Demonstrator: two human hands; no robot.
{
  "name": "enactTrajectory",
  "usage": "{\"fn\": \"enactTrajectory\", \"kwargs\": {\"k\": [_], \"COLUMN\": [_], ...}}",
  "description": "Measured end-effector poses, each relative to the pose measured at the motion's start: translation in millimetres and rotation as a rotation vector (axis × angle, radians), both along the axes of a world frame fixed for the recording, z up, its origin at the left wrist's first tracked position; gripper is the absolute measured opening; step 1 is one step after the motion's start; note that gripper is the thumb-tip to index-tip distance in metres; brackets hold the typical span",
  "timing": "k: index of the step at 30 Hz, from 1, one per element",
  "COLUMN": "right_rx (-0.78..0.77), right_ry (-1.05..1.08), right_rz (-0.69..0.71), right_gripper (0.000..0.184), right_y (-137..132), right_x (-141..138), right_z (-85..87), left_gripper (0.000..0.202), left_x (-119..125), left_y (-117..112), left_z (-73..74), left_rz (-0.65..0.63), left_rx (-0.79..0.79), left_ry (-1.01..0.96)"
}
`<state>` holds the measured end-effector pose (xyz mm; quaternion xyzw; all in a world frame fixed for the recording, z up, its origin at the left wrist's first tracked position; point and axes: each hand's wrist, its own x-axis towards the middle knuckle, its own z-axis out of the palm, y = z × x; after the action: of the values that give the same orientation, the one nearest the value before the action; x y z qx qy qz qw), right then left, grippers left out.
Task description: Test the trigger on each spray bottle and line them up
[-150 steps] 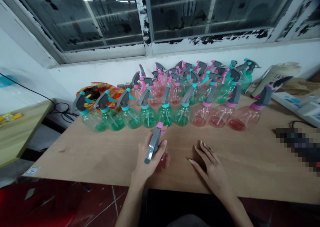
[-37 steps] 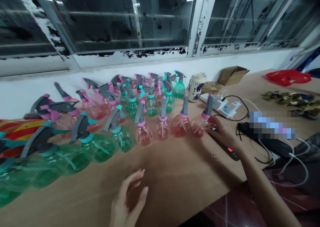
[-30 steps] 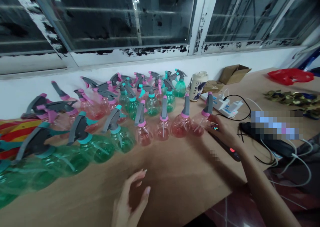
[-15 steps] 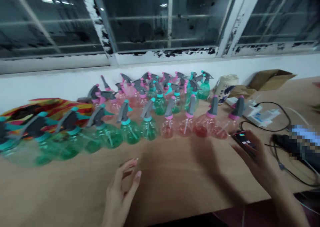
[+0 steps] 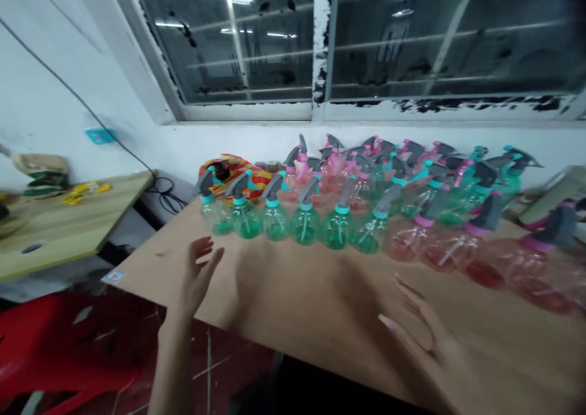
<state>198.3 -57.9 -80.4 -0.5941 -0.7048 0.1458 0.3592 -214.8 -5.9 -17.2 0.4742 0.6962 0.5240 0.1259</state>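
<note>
My left hand (image 5: 199,274) is held over the table's left part with its fingers curved and apart, nothing in it. Closest to it is a green spray bottle (image 5: 215,215) at the left end of the front row. My right hand (image 5: 423,332), a little blurred, hovers over the table with thumb and fingers apart, also holding nothing. Beyond it stand pink spray bottles (image 5: 407,241) with grey triggers and pink collars. Several green spray bottles (image 5: 305,224) with turquoise collars form the rest of the row. Neither hand touches a bottle.
More pink and green spray bottles (image 5: 359,186) crowd behind, near the wall. A red-and-yellow striped cloth (image 5: 256,174) lies at the back left. Left of the wooden table (image 5: 284,293) are another table (image 5: 110,213) with yellow pieces (image 5: 86,190) and a red chair (image 5: 59,348).
The view has swung left, bringing the second table and red chair into sight. The phone and cables have left the frame. My right hand has moved away from the phone.
</note>
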Motion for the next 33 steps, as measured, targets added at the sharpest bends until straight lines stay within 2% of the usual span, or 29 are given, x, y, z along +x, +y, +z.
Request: {"fn": "enactTrajectory", "kwargs": {"k": [4, 7, 12, 16, 21, 26, 30, 33], "right_rx": [-0.012, 0.005, -0.007, -0.05, -0.049, -0.016, 0.015, -0.017], "right_ry": [0.001, 0.014, 0.035, 0.065, 0.071, 0.038, 0.013, 0.003], "right_rz": [0.051, 0.103, 0.119, 0.113, 0.115, 0.103, 0.111, 0.122], "right_gripper": [0.059, 0.056, 0.047, 0.04, 0.039, 0.037, 0.038, 0.04], "right_y": [-4, -9, -14, -17, -17, -16, -16, -15], "right_x": [-33, -47, -57, -62, -66, -63, -57, -52], "right_z": [5.9, 7.6, -0.5, -7.7, -11.5, -12.5, -14.4, -16.8], "left_gripper": [0.06, 0.068, 0.07, 0.06, 0.057, 0.059, 0.06, 0.061], "left_x": [-53, -76, -82, -81, -92, -93, -75, -47], "left_y": [37, 66, 100, 108, 92, 50, 11, -15], "left_z": [-8.8, -10.2, -6.1, -4.9, -4.8, -3.3, -4.8, -7.0], "left_rz": [0.09, 0.051, -0.106, -0.159, -0.102, -0.061, -0.067, -0.086], "left_rx": [0.019, -0.005, 0.008, 0.021, 0.018, -0.007, -0.05, -0.086], "left_ry": [-0.012, -0.012, 0.002, 0.01, 0.032, 0.074, 0.133, 0.179]}}
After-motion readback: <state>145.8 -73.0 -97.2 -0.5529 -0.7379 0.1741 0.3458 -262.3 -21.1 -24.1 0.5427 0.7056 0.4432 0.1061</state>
